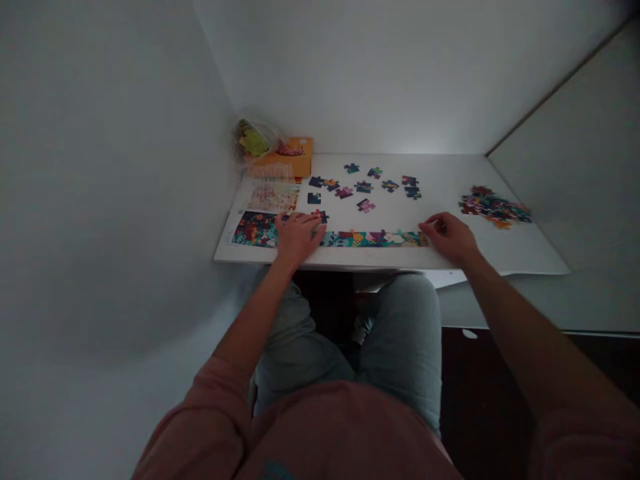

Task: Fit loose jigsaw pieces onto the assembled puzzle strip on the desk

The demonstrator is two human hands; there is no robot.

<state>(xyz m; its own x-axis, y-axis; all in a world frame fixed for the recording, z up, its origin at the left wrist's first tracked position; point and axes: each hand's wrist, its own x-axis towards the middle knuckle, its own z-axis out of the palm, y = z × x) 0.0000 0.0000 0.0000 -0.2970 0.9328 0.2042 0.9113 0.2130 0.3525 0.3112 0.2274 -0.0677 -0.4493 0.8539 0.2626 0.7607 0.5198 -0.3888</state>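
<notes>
Left hand [297, 239] open, resting flat just beside a loose jigsaw piece [320, 217]; right hand [447, 237] half-curled at the end of the assembled strip [375, 239], hold unclear. A knock from either hand could split the strip.

A home nook — white desk [450, 175] between white walls [100, 167]

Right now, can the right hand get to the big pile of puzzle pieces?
Probably yes. The right hand rests at the end of the puzzle strip on the white board. The pile lies just ahead and to its right, and nothing seems to stand in between.
</notes>
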